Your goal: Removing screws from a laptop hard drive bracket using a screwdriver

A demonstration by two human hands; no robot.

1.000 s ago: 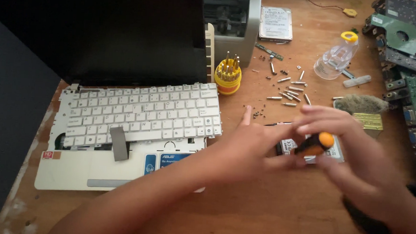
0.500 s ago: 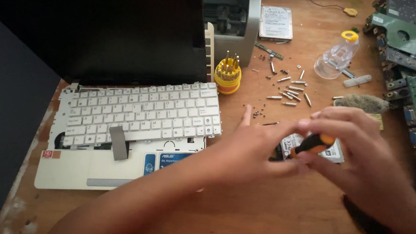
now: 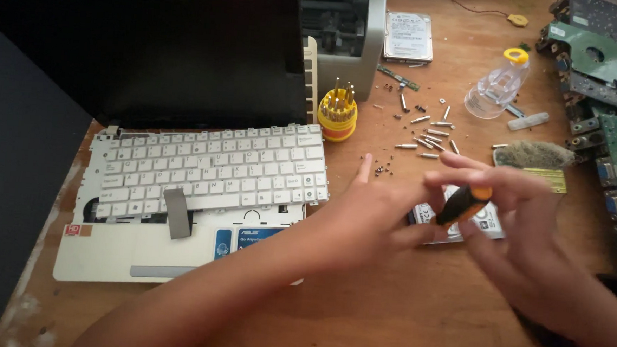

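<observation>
Meanwhile, the right hand [image 3: 530, 234] clamps its fingers on an orange-and-black screwdriver [image 3: 464, 205], handle tilted up-right, tip down-left toward a hard drive [image 3: 492, 224] lying on the wooden surface [image 3: 385, 318]. The left hand [image 3: 373, 215] steadies the drive's near edge, fingers partly spread.

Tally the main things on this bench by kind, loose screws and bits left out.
Laptops: 1
Hard drives: 2
Screwdrivers: 1
Yellow bit holders: 1
Clear bottles: 1
Brushes: 1
Total: 7
</observation>
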